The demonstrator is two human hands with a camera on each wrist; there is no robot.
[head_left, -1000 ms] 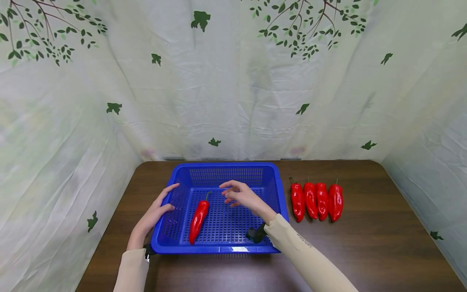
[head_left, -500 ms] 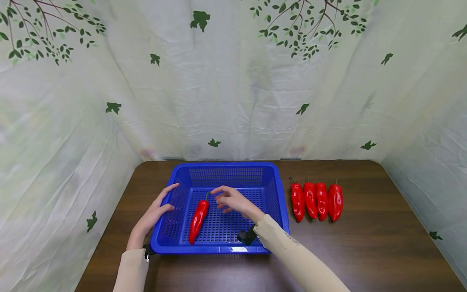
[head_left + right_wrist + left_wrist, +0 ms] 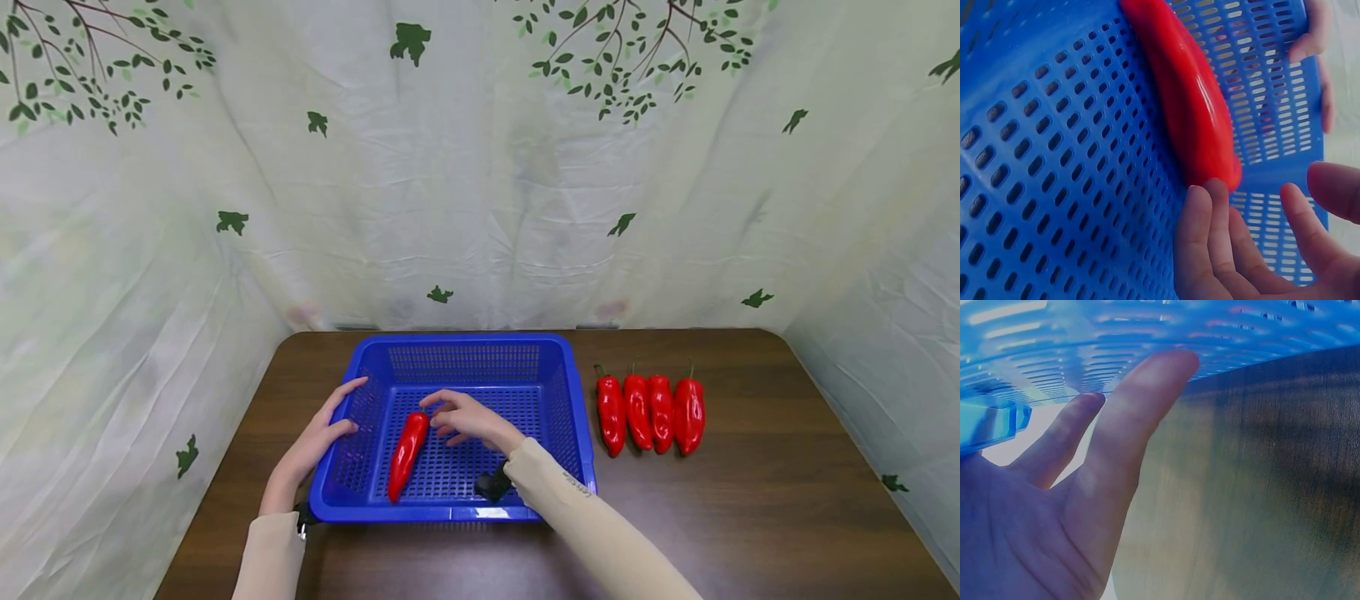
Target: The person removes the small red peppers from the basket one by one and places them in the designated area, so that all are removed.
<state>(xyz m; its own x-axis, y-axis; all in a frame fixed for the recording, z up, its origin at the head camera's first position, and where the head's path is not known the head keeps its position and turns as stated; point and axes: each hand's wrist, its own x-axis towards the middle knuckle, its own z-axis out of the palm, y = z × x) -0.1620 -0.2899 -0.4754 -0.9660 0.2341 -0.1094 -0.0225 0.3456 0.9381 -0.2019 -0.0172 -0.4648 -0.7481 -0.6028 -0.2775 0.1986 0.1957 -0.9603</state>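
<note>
A red chili pepper [image 3: 408, 457] lies lengthwise on the floor of the blue plastic basket [image 3: 450, 512], left of the middle. Over its stem end hovers my right hand [image 3: 472, 419], fingers slightly bent and spread. In the right wrist view, the fingertips [image 3: 1197, 200] overlap the stem end of the pepper [image 3: 1200, 106], and the thumb side stands apart; whether they touch it I cannot tell. My left hand [image 3: 311, 446] holds the basket's left rim. From the left wrist, its fingers [image 3: 1116, 431] lie along the outside of the slotted wall.
Several more red chili peppers [image 3: 637, 412] lie side by side on the brown wooden table [image 3: 765, 483], right of the basket. A pale curtain [image 3: 487, 208] with leaf prints hangs behind and at both sides.
The right hand has moved left and slightly nearer inside the basket, from its middle to the pepper's stem end. Left hand, basket and peppers have stayed in place.
</note>
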